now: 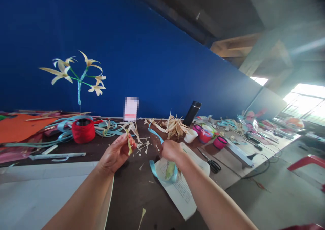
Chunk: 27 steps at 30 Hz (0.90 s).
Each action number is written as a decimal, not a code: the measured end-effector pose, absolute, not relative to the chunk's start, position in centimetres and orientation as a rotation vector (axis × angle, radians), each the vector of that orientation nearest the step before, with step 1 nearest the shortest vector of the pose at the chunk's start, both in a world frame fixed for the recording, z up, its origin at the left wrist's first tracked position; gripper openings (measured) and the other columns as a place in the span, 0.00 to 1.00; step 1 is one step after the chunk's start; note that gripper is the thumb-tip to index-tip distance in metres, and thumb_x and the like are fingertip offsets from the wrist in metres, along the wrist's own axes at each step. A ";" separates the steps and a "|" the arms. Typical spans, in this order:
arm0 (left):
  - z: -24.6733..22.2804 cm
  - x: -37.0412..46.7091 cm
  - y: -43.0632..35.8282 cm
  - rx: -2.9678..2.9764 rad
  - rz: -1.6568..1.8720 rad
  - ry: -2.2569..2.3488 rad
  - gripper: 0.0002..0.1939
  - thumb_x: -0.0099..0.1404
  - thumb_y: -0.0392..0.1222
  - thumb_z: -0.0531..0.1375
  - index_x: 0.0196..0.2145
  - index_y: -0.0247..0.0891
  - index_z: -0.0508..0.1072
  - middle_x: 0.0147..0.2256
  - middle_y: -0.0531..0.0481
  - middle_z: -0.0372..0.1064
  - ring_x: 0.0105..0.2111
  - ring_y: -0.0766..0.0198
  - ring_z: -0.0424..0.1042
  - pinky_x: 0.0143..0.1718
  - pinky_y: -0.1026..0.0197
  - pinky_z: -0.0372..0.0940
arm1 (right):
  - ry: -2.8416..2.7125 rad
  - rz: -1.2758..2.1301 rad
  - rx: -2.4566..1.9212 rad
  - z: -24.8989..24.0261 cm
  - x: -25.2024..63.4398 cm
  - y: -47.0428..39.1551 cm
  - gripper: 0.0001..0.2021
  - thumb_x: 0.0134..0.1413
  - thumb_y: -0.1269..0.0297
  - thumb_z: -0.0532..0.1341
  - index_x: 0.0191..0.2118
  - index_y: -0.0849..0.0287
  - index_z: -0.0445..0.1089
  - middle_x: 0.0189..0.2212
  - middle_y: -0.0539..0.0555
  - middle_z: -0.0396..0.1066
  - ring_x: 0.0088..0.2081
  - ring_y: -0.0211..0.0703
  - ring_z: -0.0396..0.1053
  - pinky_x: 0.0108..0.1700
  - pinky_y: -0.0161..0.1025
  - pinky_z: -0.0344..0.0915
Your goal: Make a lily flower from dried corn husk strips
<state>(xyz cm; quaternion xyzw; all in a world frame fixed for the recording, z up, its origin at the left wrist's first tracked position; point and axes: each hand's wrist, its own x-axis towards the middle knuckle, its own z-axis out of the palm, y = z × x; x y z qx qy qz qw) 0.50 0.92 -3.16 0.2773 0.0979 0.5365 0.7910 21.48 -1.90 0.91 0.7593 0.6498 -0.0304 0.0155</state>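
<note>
My left hand (119,150) pinches a small pale yellow-green petal piece (129,144) upright between thumb and fingers. To its right, my right hand (170,151) is closed at a light blue ribbon (155,132); its fingertips are mostly hidden behind the hand. Just below my right hand, a roll of blue ribbon (172,179) with something green in its middle lies on a printed sheet (184,192). Small cream petal scraps (146,146) are scattered on the dark table between and beyond the hands.
A cream flower stem (79,88) stands at the left behind a red thread spool (83,131). Dried husks (175,125), a black bottle (192,113), a white cup (190,135) and black scissors (213,165) lie or stand to the right. White sheets (45,196) cover the near left.
</note>
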 end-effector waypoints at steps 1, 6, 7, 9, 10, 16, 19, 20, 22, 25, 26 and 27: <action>-3.2 0.5 0.9 0.605 1.152 0.215 0.05 0.54 0.36 0.64 0.30 0.35 0.71 0.23 0.54 0.67 0.26 0.70 0.69 0.33 0.65 0.69 | 2.012 -0.090 2.339 0.7 21.6 -2.1 0.10 0.40 0.66 0.62 0.33 0.60 0.76 0.35 0.64 0.76 0.38 0.56 0.73 0.34 0.41 0.65; -3.4 0.6 0.9 0.635 1.139 0.227 0.05 0.54 0.36 0.63 0.30 0.34 0.71 0.24 0.53 0.67 0.26 0.70 0.69 0.34 0.64 0.69 | 2.031 -0.062 2.255 -0.1 21.4 -2.5 0.15 0.40 0.64 0.63 0.38 0.62 0.75 0.37 0.65 0.75 0.40 0.58 0.72 0.36 0.44 0.66; -3.4 0.6 0.9 0.637 1.139 0.236 0.05 0.54 0.36 0.64 0.30 0.34 0.71 0.24 0.53 0.68 0.26 0.70 0.69 0.33 0.64 0.69 | 2.036 -0.058 2.248 -0.2 21.3 -2.5 0.15 0.39 0.66 0.62 0.38 0.63 0.75 0.37 0.66 0.75 0.40 0.59 0.72 0.37 0.45 0.66; -3.4 0.6 0.8 0.640 1.135 0.257 0.06 0.53 0.36 0.64 0.29 0.34 0.71 0.24 0.53 0.68 0.26 0.69 0.69 0.33 0.64 0.69 | 2.047 -0.061 2.246 -0.5 21.0 -2.4 0.14 0.40 0.68 0.62 0.37 0.64 0.75 0.36 0.67 0.75 0.40 0.60 0.72 0.37 0.46 0.66; -3.4 0.6 0.8 0.642 1.132 0.265 0.06 0.53 0.37 0.65 0.29 0.34 0.71 0.24 0.53 0.68 0.26 0.70 0.69 0.33 0.64 0.69 | 2.053 -0.069 2.251 -0.6 21.0 -2.4 0.13 0.40 0.70 0.61 0.36 0.64 0.75 0.36 0.67 0.75 0.40 0.60 0.72 0.38 0.46 0.66; -3.2 0.8 0.7 0.655 1.127 0.263 0.07 0.52 0.37 0.65 0.29 0.33 0.71 0.24 0.53 0.68 0.25 0.70 0.69 0.33 0.65 0.69 | 2.136 -0.186 2.412 -0.3 21.4 -2.5 0.07 0.39 0.72 0.62 0.28 0.64 0.75 0.32 0.65 0.75 0.38 0.58 0.72 0.38 0.45 0.63; -3.2 0.9 0.7 0.650 1.126 0.280 0.06 0.54 0.37 0.64 0.29 0.33 0.71 0.24 0.54 0.68 0.25 0.71 0.68 0.32 0.66 0.68 | 2.270 -0.336 2.539 0.1 21.4 -2.7 0.05 0.44 0.67 0.60 0.29 0.60 0.74 0.28 0.56 0.75 0.33 0.48 0.72 0.34 0.38 0.63; -3.2 1.0 0.8 0.649 1.122 0.283 0.06 0.54 0.37 0.64 0.29 0.34 0.71 0.24 0.54 0.68 0.24 0.71 0.68 0.31 0.67 0.68 | 2.327 -0.407 2.566 0.2 21.2 -2.7 0.06 0.46 0.65 0.59 0.30 0.59 0.73 0.27 0.54 0.75 0.31 0.43 0.72 0.31 0.34 0.63; -3.4 1.2 0.8 0.657 1.110 0.291 0.06 0.54 0.37 0.64 0.30 0.34 0.71 0.24 0.54 0.69 0.24 0.72 0.68 0.31 0.68 0.67 | 2.426 -0.556 2.602 0.3 20.5 -2.9 0.09 0.51 0.63 0.56 0.33 0.59 0.71 0.23 0.50 0.73 0.24 0.36 0.69 0.25 0.30 0.61; -3.6 1.6 0.7 0.695 1.113 0.329 0.06 0.54 0.38 0.64 0.30 0.34 0.72 0.25 0.53 0.69 0.25 0.73 0.68 0.28 0.70 0.64 | 2.600 -1.156 2.705 0.2 19.0 -3.1 0.09 0.50 0.61 0.56 0.32 0.61 0.69 0.17 0.46 0.67 0.16 0.31 0.60 0.18 0.28 0.55; -3.6 1.7 0.7 0.717 1.113 0.347 0.06 0.54 0.39 0.64 0.30 0.34 0.73 0.26 0.53 0.69 0.25 0.73 0.67 0.27 0.71 0.63 | 2.643 -1.470 2.715 0.1 18.6 -3.3 0.08 0.48 0.61 0.58 0.30 0.61 0.68 0.16 0.45 0.65 0.15 0.30 0.57 0.17 0.28 0.53; -3.6 1.9 0.6 0.741 1.112 0.367 0.07 0.55 0.39 0.64 0.30 0.34 0.73 0.27 0.52 0.69 0.25 0.73 0.67 0.26 0.71 0.62 | 2.653 -1.780 2.707 0.1 18.1 -3.4 0.08 0.46 0.61 0.61 0.28 0.61 0.68 0.15 0.45 0.64 0.14 0.29 0.55 0.17 0.28 0.52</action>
